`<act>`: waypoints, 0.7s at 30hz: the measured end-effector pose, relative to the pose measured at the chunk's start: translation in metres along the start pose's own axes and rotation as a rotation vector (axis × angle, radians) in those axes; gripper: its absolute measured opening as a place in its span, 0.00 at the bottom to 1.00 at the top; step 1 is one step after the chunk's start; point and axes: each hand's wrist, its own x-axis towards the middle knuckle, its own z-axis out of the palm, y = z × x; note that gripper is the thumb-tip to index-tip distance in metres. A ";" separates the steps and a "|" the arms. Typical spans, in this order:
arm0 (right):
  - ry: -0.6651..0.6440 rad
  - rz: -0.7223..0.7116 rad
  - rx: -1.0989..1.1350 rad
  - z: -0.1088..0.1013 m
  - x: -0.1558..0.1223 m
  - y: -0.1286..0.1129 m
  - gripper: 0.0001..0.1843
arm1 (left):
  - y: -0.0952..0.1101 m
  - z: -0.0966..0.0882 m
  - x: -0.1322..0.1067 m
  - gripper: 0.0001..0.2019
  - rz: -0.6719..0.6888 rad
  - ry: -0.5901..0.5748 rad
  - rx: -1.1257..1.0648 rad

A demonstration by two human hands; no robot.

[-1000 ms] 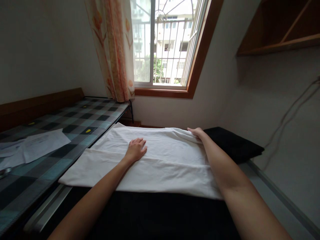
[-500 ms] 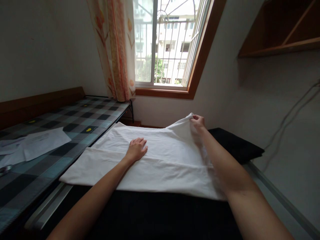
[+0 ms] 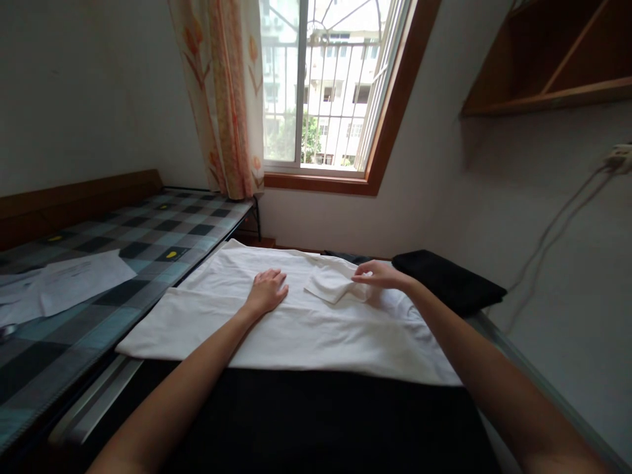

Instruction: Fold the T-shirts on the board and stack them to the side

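A white T-shirt (image 3: 296, 332) lies spread over a black surface (image 3: 296, 421), its near part folded in a long band. On its middle my left hand (image 3: 268, 289) rests flat, palm down with fingers stretched out. Toward the far right side, my right hand (image 3: 380, 274) has thumb and fingers closed on the edge of a turned-over flap (image 3: 332, 283), which looks like a sleeve. Part of the cloth behind the right wrist is hidden.
On the left is a bed with a checked mattress (image 3: 197, 230), with papers (image 3: 83, 283) on it. A folded black cloth (image 3: 447, 280) lies at the right by the wall. A curtain (image 3: 230, 131) hangs beside the barred window; a wooden shelf (image 3: 553, 99) is upper right.
My right hand has come down and left, laying the raised corner of the T-shirt over as a flap. The left hand has stayed flat in place.
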 end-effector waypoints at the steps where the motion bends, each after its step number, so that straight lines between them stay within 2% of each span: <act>1: 0.066 0.016 -0.085 0.005 0.001 -0.010 0.16 | 0.000 0.000 0.000 0.16 0.001 0.001 0.000; 4: 0.133 -0.008 -0.291 0.021 0.000 -0.035 0.16 | -0.001 0.000 0.000 0.17 0.009 0.003 -0.002; 7: 0.083 -0.003 -0.225 0.033 0.000 -0.040 0.17 | -0.001 0.000 0.000 0.18 0.019 0.000 -0.003; 9: 0.120 0.068 -0.129 0.035 0.001 -0.032 0.14 | -0.001 -0.001 0.000 0.18 0.024 -0.006 0.000; 12: 0.298 0.226 -0.131 0.032 0.000 -0.015 0.15 | -0.001 -0.002 -0.001 0.18 0.026 -0.018 0.003; 14: 0.413 0.370 -0.189 0.028 -0.002 -0.005 0.17 | -0.001 -0.002 -0.001 0.18 0.020 -0.024 0.002; 17: 0.512 0.590 -0.169 0.028 -0.009 0.007 0.22 | -0.003 0.000 -0.001 0.18 0.019 -0.027 -0.001; 19: 0.521 0.629 -0.090 0.032 -0.011 0.016 0.29 | -0.005 0.002 0.000 0.18 0.026 -0.017 -0.016; 21: 0.507 0.598 0.007 0.037 -0.010 0.026 0.34 | -0.007 0.003 0.001 0.17 0.040 0.014 -0.071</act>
